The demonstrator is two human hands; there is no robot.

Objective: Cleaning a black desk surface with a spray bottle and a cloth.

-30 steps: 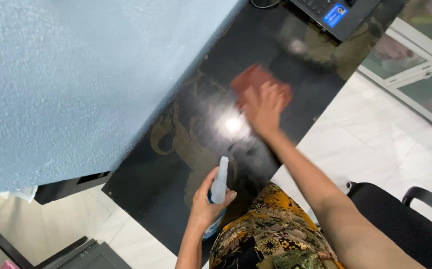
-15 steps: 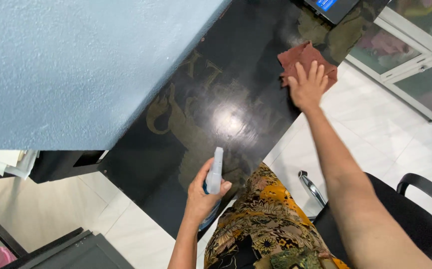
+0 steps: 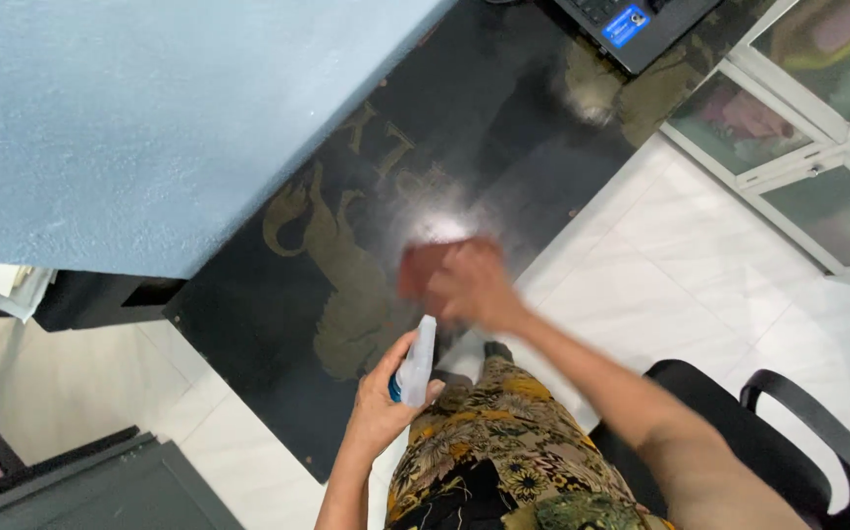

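My right hand [image 3: 477, 285] presses a reddish-brown cloth [image 3: 425, 267] flat on the glossy black tabletop [image 3: 503, 128], near its front edge; both are blurred by motion. My left hand [image 3: 378, 402] holds a small white spray bottle [image 3: 415, 363] with a blue band upright, just in front of the table edge and close to the cloth. A gold emblem with letters [image 3: 341, 265] is printed on the tabletop beside the cloth.
A blue-grey wall [image 3: 150, 118] borders the table on the left. A laptop corner [image 3: 631, 25] lies at the table's far end. A black office chair [image 3: 778, 432] stands at lower right, glass cabinet doors [image 3: 817, 128] at upper right, white floor tiles between.
My right hand has swept the cloth from the table's far right end back toward me, to the middle near the spray bottle. My left hand has kept hold of the bottle.
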